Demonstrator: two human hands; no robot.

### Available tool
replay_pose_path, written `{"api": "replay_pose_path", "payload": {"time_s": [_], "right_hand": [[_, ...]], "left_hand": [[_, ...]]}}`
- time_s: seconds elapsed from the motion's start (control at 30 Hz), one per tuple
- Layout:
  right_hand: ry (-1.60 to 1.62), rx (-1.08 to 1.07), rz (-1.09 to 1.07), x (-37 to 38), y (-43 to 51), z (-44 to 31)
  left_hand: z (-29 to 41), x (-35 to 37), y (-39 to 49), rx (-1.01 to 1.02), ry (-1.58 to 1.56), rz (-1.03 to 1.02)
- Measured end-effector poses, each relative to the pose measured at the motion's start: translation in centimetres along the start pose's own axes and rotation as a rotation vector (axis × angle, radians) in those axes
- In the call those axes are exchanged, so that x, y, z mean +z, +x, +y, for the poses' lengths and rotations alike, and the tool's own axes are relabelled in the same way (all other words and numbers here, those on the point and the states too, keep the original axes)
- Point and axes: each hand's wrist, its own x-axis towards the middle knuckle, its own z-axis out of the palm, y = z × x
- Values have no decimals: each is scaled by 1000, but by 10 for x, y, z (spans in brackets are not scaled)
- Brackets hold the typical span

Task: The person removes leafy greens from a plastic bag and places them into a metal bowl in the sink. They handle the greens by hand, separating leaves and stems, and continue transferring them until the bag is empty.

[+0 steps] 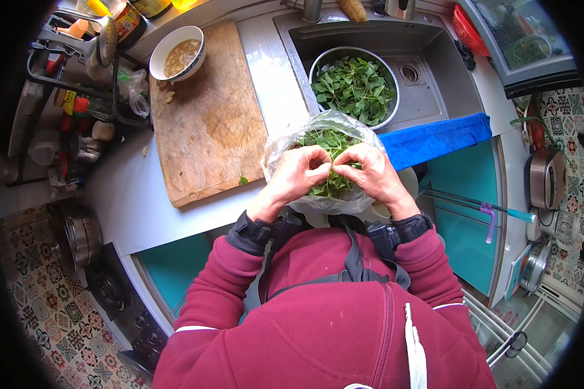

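Note:
A clear plastic bag (280,146) full of leafy greens (328,140) sits at the counter's front edge, close against my body. Over its mouth, my left hand (299,170) and my right hand (370,170) meet with thumbs and forefingers pinched together. A small piece of greens appears to be between the fingertips, mostly hidden by them. Beyond the bag, a round metal basin (395,99) heaped with picked green leaves (353,90) rests in the sink.
A wooden cutting board (214,121) lies left, bearing a bowl of brownish food (182,51) and garlic cloves (170,97). A blue cloth (433,138) drapes the front rim of the sink (447,92). Bottles and a utensil rack (73,85) crowd the far left.

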Motion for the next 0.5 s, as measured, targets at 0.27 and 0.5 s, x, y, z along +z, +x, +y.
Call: {"api": "replay_pose_path", "payload": {"time_s": [0.27, 0.5], "right_hand": [[603, 362, 61, -6, -8, 17], [377, 398, 12, -10, -10, 23]], "left_hand": [[-12, -33, 10, -235, -842, -58], [-23, -23, 35, -151, -341, -29]]}}
